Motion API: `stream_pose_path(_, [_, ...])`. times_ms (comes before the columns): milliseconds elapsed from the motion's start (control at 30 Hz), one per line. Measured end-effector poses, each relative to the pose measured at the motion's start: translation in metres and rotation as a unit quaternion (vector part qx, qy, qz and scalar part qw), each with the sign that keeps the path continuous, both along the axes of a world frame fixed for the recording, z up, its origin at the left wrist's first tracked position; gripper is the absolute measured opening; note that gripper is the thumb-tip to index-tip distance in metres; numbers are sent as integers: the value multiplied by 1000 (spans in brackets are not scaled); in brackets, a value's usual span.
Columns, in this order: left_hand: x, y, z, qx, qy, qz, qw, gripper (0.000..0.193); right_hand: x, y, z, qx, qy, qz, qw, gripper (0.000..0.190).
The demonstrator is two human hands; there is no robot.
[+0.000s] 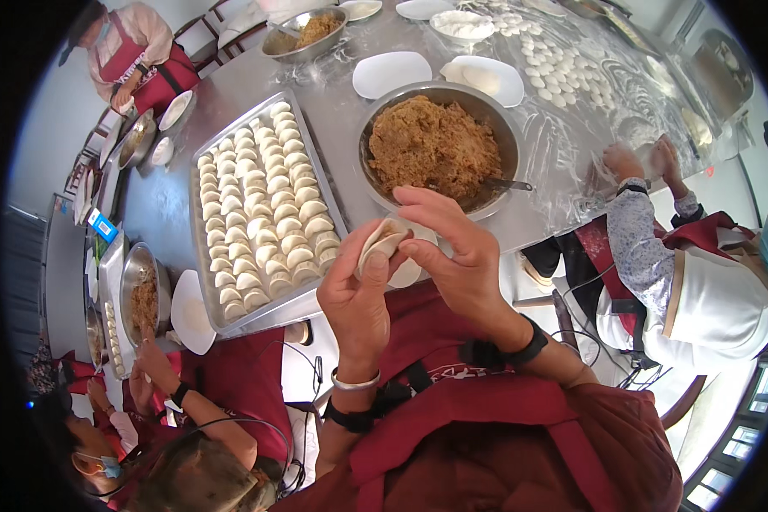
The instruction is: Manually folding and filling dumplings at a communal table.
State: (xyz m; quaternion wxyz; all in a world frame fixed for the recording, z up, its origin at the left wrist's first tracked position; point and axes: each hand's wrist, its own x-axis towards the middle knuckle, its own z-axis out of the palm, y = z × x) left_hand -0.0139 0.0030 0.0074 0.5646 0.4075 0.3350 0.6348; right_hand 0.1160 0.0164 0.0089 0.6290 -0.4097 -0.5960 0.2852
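My left hand (360, 291) holds a folded dumpling wrapper (383, 243) upright between thumb and fingers, with a little filling showing in its opening. Close beside it, the thumb of my right hand (457, 256) meets the wrapper's right edge, its fingers raised and spread. Beyond my hands stands a steel bowl (520, 150) heaped with brown minced filling (432, 144); the handle of a utensil (511, 184) sticks out of it. Partly hidden behind my right hand is a white plate with a pale wrapper (404, 274). To the left lies a metal tray (323, 157) of dumplings (265, 205) in rows.
White plates (392, 75) and a flour bowl (463, 25) stand behind the filling. Dough pieces (566, 70) lie on the floured steel table (550, 185). At right, a co-worker's hands (640, 160) rest near the table edge; at left, another's hand (150, 365) is by a filling bowl (142, 294).
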Motion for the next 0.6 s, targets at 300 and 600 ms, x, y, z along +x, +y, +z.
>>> stream_pose_path(300, [6, -6, -7, 3, -21, 84, 996, 36, -20, -8, -15, -145, 186, 52, 970, 25])
stream_pose_path(600, [4, -13, -9, -2, 12, 69, 998, 32, -19, -7, -15, -56, 88, 1, 995, 13])
